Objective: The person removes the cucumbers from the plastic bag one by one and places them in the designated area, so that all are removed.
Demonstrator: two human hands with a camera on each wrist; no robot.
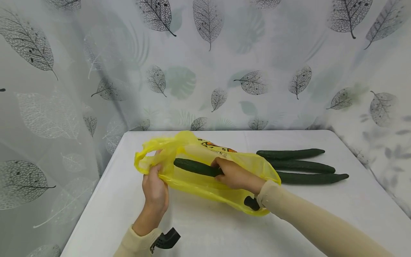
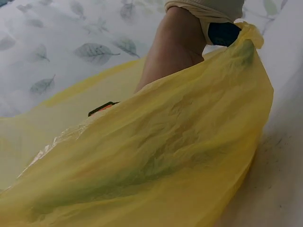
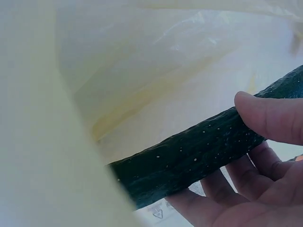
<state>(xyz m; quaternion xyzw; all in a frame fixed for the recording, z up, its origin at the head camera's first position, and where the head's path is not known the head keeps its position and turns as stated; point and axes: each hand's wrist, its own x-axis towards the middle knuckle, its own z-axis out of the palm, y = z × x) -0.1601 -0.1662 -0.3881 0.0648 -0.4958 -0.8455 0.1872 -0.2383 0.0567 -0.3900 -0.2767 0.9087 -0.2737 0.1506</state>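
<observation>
My right hand (image 1: 232,174) grips a dark green cucumber (image 1: 196,167) inside the spread mouth of a yellow plastic bag (image 1: 205,191). The right wrist view shows the thumb on top of the bumpy cucumber (image 3: 189,151) and the other fingers curled beneath it. At the handle end of the bag, my left hand (image 1: 155,191) holds the plastic, its fingers partly hidden behind it. Yellow film (image 2: 156,156) fills much of the left wrist view, hiding the right hand, with a dim greenish long shape showing through.
Three more cucumbers (image 1: 303,166) lie side by side on the white table (image 1: 128,171), to the right of the bag and partly covered by its edge. A leaf-patterned curtain (image 1: 273,64) hangs behind the table and along both sides.
</observation>
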